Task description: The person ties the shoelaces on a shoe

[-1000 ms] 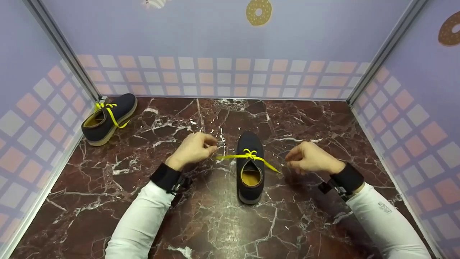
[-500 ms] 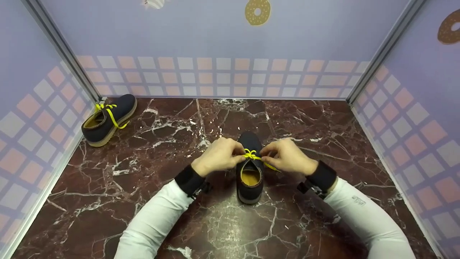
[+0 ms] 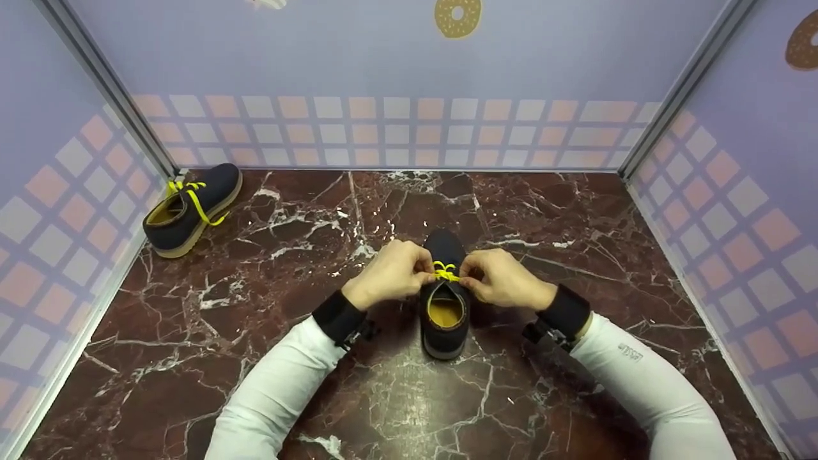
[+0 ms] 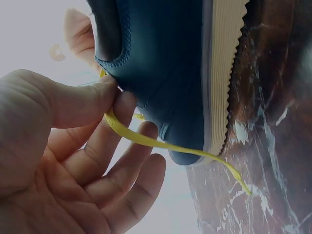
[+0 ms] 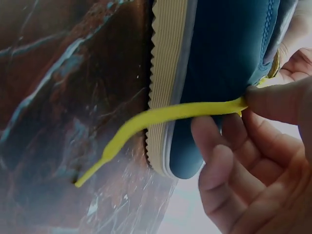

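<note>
A dark shoe [image 3: 444,342] with a yellow insole stands upright on the marbled surface, its toe pointing away from me. Yellow shoelace [image 3: 445,271] crosses its opening, with small loops showing at the knot. My left hand [image 3: 393,273] pinches the lace between thumb and index finger at the shoe's left side; in the left wrist view the lace end [image 4: 161,144] hangs past the fingers. From the right side my right hand [image 3: 505,279] pinches the lace too, and its loose end [image 5: 161,116] trails down past the sole in the right wrist view.
Another dark shoe [image 3: 176,233] with a yellow lace lies near the back left corner, against the left wall. Patterned panels [image 3: 396,131] enclose the marbled surface [image 3: 307,211] at the back and both sides.
Both hands have come inward from either side of the shoe to its lace and now pinch it close to the knot. The shoe has stayed in place.
</note>
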Demonstrator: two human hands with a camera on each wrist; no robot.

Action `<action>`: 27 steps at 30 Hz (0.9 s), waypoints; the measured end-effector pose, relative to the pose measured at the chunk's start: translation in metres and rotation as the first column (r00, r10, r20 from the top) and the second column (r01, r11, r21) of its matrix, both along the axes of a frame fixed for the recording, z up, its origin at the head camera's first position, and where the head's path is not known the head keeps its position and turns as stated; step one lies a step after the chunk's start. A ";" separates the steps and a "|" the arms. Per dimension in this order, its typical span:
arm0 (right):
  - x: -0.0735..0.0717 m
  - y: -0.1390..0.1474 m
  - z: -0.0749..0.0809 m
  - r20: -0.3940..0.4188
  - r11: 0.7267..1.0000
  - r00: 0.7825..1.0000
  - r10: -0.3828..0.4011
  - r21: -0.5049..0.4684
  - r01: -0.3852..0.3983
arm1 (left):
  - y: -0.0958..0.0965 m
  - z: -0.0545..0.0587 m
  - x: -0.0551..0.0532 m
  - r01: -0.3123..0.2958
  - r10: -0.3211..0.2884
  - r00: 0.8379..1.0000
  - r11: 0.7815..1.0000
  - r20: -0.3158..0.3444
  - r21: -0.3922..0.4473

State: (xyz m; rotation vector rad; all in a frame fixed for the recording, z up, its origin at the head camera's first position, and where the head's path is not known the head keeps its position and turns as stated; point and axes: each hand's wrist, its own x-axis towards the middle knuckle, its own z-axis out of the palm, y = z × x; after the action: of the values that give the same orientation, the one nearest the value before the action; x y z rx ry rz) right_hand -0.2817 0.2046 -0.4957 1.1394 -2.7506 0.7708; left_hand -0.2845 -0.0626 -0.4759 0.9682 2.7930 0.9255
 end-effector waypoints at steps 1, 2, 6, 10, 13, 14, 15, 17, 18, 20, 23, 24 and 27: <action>0.000 0.002 -0.001 -0.001 1.000 1.000 0.012 0.008 -0.012 | -0.001 -0.001 -0.001 0.001 -0.001 1.000 1.000 0.002 -0.001; 0.000 0.004 -0.001 0.001 1.000 1.000 0.025 0.014 -0.025 | -0.002 -0.001 -0.001 0.004 -0.004 1.000 1.000 -0.002 -0.003; 0.000 0.013 -0.003 0.018 0.996 0.997 0.079 0.050 -0.080 | -0.006 -0.004 -0.002 0.015 -0.015 1.000 1.000 -0.020 -0.016; 0.000 0.017 -0.003 0.044 0.992 0.993 0.109 0.060 -0.112 | -0.010 -0.006 -0.003 0.016 -0.016 1.000 1.000 0.002 -0.008; 0.000 0.019 -0.003 0.084 0.993 0.991 0.108 0.038 -0.112 | -0.012 -0.007 -0.004 0.025 -0.025 0.999 1.000 0.046 0.009; 0.001 0.019 -0.003 0.109 0.994 0.989 0.100 0.025 -0.104 | -0.013 -0.007 -0.005 0.029 -0.030 0.998 0.999 0.060 0.013; 0.001 0.020 -0.002 0.137 0.995 0.986 0.092 0.009 -0.094 | -0.014 -0.006 -0.005 0.035 -0.036 0.996 0.999 0.076 0.019; 0.002 0.021 -0.001 0.194 0.997 0.978 0.073 -0.025 -0.069 | -0.017 -0.004 -0.006 0.043 -0.045 0.993 0.999 0.113 0.027; 0.002 0.021 -0.001 0.224 0.998 0.973 0.063 -0.043 -0.054 | -0.018 -0.003 -0.006 0.047 -0.051 0.990 0.998 0.135 0.033; 0.003 0.023 0.002 0.263 0.997 0.963 0.050 -0.073 -0.032 | -0.021 -0.001 -0.006 0.055 -0.063 0.981 0.997 0.184 0.046; 0.003 0.024 0.007 0.292 0.995 0.955 0.052 -0.098 -0.024 | -0.024 0.003 -0.005 0.074 -0.100 0.950 0.993 0.296 0.097; 0.002 0.025 0.008 0.302 0.994 0.951 0.059 -0.107 -0.027 | -0.025 0.003 -0.005 0.080 -0.117 0.935 0.989 0.334 0.123; 0.003 0.025 0.009 0.361 0.988 0.928 0.089 -0.148 -0.037 | -0.026 0.002 -0.005 0.080 -0.176 0.871 0.972 0.458 0.221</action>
State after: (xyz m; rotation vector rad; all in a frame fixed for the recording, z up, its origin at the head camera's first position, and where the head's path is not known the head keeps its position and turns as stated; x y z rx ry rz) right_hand -0.2792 0.2300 -0.4867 1.1636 -2.8971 1.2840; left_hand -0.2896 -0.0883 -0.4736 0.7965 2.2322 1.2399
